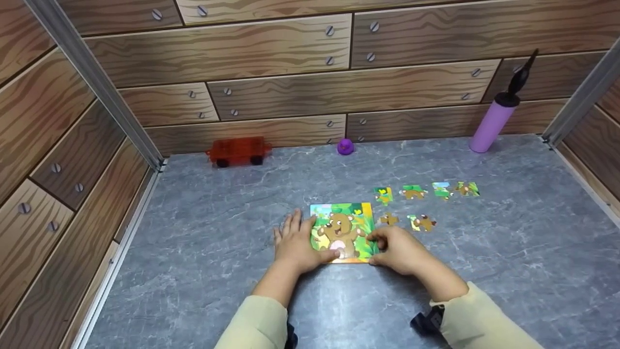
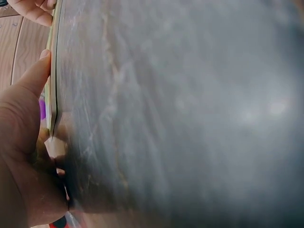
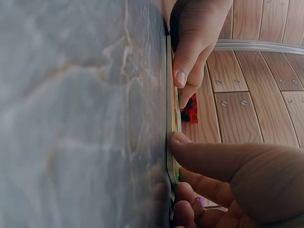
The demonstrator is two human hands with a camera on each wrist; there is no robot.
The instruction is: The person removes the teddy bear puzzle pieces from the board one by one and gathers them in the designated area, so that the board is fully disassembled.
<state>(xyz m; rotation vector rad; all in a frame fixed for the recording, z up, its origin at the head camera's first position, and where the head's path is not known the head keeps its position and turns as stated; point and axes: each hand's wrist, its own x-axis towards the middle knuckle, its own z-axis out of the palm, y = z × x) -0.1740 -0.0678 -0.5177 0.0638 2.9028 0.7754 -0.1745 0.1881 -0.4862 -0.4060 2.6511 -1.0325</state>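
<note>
A square bear jigsaw puzzle lies flat on the grey marbled table, its bear picture facing up. My left hand rests along its left side with fingers spread, and the thumb lies over the bottom edge. At the lower right corner my right hand has its fingers curled, gripping the puzzle's edge between thumb and fingers. Seen edge-on in the right wrist view, the puzzle is a thin board, with the right thumb on its edge. Loose jigsaw pieces lie just beyond the right hand.
More loose pieces form a row behind those. Along the back wall stand a red toy wagon, a small purple duck and a purple hand pump with a black nozzle. Wood-patterned panels enclose the table.
</note>
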